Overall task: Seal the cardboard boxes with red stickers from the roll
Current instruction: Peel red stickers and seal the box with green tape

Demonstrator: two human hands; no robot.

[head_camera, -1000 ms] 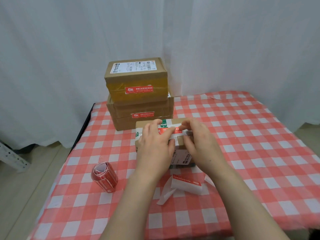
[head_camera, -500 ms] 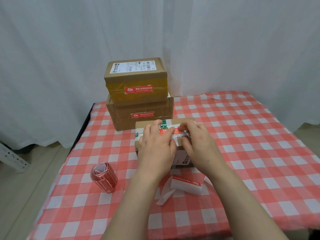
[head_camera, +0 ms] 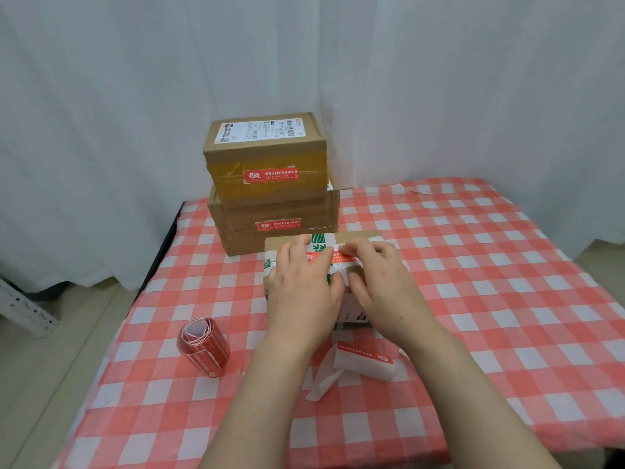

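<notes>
The small box point(head_camera: 358, 237) being sealed sits near the middle of the bench point(head_camera: 473, 265), just in front of a stack of two larger boxes, the top one point(head_camera: 267, 154) and the lower one point(head_camera: 274, 211). Each of those already carries a red label on its near face.

The red sticker point(head_camera: 340, 257) lies across the top of the small box, over green-printed tape. The left hand point(head_camera: 301, 286) lies flat over the left part of the box. Its grip is apart, with straight fingers pressing on the sticker's left end. The right hand point(head_camera: 380, 282) covers the right part with its fingers bent and their tips on the sticker's right end. I cannot tell whether that grip pinches a loose end or only presses it down.

To do this step well, I would keep the left fingers anchoring the stuck end. The right fingertips would then rub outward along the strip so no bubble or crease is trapped. The strip should bridge the flap seam, and any end reaching the box edge should be folded firmly over it. The box looks light, so downward pressure should stop it sliding on the cloth.

The sticker roll point(head_camera: 203, 346) stands near the left edge of the bench, well apart from the hands. A loose piece of backing strip point(head_camera: 365, 363) lies just in front of the small box.
</notes>
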